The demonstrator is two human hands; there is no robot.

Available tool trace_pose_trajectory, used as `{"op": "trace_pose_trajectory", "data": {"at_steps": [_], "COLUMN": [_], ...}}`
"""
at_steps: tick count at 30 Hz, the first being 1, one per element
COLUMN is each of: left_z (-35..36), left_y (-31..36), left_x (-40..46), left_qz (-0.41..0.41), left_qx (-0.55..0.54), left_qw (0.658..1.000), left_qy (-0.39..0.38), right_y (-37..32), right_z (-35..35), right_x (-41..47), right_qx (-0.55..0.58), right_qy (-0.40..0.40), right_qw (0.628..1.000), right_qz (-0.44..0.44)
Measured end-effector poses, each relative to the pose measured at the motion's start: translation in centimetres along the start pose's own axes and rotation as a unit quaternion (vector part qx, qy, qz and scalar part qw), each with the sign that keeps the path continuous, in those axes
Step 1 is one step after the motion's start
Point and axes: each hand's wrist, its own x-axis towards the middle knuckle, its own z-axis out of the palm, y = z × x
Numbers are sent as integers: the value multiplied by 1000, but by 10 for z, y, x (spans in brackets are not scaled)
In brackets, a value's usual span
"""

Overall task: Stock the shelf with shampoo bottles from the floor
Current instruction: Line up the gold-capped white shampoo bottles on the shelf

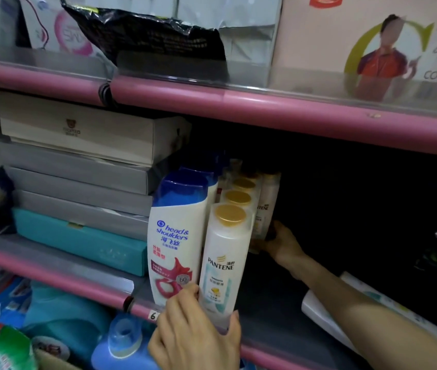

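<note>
Open shelf room lies right of the bottle rows

Right of the right grip (pixel 278 243) the middle shelf (pixel 278 340) is dark and open, with only a white pack (pixel 351 305) lying under the forearm and dim items far right. Left of the left grip (pixel 196 329), the Head & Shoulders bottle (pixel 174 236), stacked boxes (pixel 78 166) and teal case (pixel 78 241) block the way; the pink rail (pixel 292 113) caps the space above.

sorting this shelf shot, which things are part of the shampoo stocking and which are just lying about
Job: front Pantene bottle, left hand, rear Pantene bottle, right hand, Head & Shoulders bottle.
Lying about: teal box, grey boxes, blue jug.
</note>
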Motion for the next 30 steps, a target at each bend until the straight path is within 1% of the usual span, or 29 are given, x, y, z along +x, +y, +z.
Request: {"op": "trace_pose_trajectory", "data": {"at_steps": [9,19,25,30], "left_z": [4,2,-3,-3], "left_y": [-2,-1,3,4], "left_x": [-1,0,0,-2], "left_qz": [-1,-11,-14,-15], "left_qx": [5,4,2,4], "left_qw": [1000,1000,1000,1000], "left_qy": [8,8,3,8], "right_y": [12,19,22,21], "right_z": [20,20,19,19], "right_x": [7,18,21,20], "right_qx": [23,15,-32,-51], "right_qy": [10,-31,-45,-52], "right_qw": [999,999,998,997], "right_qz": [25,21,9,4]}}
